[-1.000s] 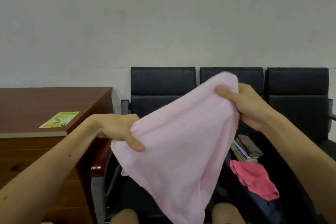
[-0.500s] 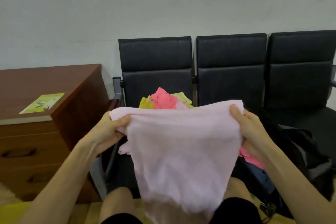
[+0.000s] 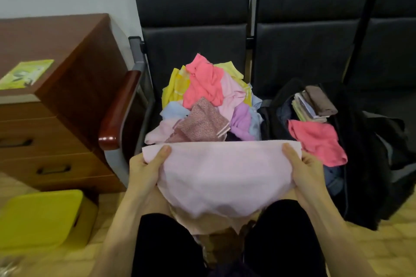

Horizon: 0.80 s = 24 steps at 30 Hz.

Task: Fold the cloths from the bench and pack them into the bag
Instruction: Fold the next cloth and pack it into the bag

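Both hands, left (image 3: 144, 172) and right (image 3: 306, 168), pinch the pale pink terry cloth (image 3: 225, 177) by its far corners, spread over my lap for folding; black bag (image 3: 360, 164) open, right.

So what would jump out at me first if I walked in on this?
First, the pale pink towel, stretched over the person's lap between the left hand and the right hand, each pinching an upper corner. Behind it a bright heap of unfolded cloths, coral, yellow, lilac and blue, fills the left seat of the black bench. To its right an open black bag holds a stack of folded cloths and a loose coral cloth.
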Each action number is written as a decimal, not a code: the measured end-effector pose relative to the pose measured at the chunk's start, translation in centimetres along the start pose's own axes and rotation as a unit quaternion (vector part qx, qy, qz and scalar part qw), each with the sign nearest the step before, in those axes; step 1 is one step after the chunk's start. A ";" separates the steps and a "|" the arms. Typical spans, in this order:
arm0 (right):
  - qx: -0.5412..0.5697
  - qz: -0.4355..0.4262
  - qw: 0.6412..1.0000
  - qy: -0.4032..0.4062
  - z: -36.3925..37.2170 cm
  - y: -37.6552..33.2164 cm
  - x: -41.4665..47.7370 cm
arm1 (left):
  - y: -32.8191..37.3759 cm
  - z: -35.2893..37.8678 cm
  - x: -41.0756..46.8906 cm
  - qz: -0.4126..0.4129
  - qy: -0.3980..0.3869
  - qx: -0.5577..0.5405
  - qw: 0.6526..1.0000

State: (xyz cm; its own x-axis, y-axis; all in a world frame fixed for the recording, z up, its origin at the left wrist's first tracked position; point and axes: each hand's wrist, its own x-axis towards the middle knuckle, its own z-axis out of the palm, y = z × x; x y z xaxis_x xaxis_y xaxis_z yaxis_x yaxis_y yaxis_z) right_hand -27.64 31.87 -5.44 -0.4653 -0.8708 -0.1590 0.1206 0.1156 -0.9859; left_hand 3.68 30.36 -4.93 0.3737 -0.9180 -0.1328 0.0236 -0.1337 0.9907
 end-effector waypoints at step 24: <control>-0.082 -0.036 0.987 -0.132 7.9 0.8 -6.1 | -1.5 5.0 -4.7 0.001 -0.135 0.054 0.989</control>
State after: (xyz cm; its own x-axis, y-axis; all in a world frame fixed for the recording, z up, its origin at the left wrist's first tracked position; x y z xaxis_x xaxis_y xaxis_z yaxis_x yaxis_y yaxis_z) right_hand -17.76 33.49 -4.82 -0.2199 -0.9713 -0.0906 -0.0590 0.1059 -0.9926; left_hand -2.78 32.96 -5.91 0.1128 -0.9826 -0.1479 -0.0825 -0.1576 0.9841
